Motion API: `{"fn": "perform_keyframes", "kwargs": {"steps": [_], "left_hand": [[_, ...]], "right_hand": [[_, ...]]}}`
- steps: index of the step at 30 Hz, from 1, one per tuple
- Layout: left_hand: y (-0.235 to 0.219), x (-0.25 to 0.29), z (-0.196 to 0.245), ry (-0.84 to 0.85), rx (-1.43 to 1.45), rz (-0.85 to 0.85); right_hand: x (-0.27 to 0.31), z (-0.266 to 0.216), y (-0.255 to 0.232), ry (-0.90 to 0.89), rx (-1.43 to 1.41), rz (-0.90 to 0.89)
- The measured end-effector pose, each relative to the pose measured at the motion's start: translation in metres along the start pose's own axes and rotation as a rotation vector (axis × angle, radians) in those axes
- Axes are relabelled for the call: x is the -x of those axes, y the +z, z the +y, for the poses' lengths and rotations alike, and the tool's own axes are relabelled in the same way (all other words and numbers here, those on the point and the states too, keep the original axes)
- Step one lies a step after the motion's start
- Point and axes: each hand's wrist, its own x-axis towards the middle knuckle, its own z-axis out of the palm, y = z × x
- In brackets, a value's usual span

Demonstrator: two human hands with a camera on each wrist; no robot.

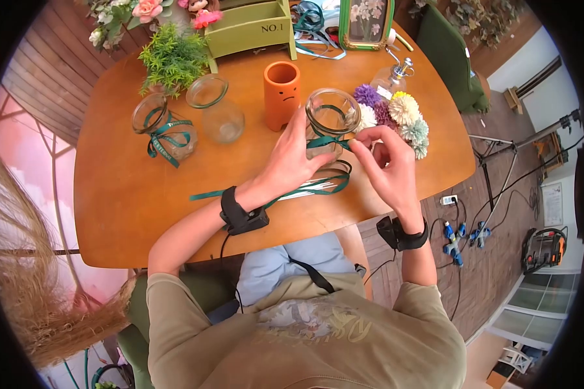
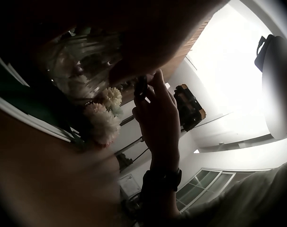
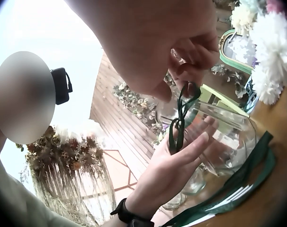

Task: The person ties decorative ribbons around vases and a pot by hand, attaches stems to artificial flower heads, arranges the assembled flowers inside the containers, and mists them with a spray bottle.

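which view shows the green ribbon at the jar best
The right wrist view: the ribbon hangs as a clear loop pinched by the right hand, in front of the jar that the left hand steadies. The head view shows it small, at the jar's neck. The left wrist view is too dark to tell.

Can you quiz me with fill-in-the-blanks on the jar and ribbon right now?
1. The right hand pinches a green ____ at the glass jar.
2. The left hand rests against the ____ jar.
3. The orange cup wears a drawn ____.
Missing: ribbon; glass; face
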Motion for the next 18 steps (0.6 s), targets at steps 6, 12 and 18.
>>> {"fn": "perform_keyframes", "kwargs": {"steps": [6, 12, 18], "left_hand": [[0.002, -0.004, -0.004, 0.0, -0.008, 0.011], [0.002, -0.002, -0.007, 0.012, -0.05, 0.037], [0.001, -0.004, -0.01, 0.02, -0.096, 0.033]], "right_hand": [[0.007, 0.013, 0.016, 0.143, -0.256, -0.01], [0.023, 0.012, 0.005, 0.308, -0.516, -0.079], [0.046, 0.007, -0.031, 0.153, -0.515, -0.209]]}}
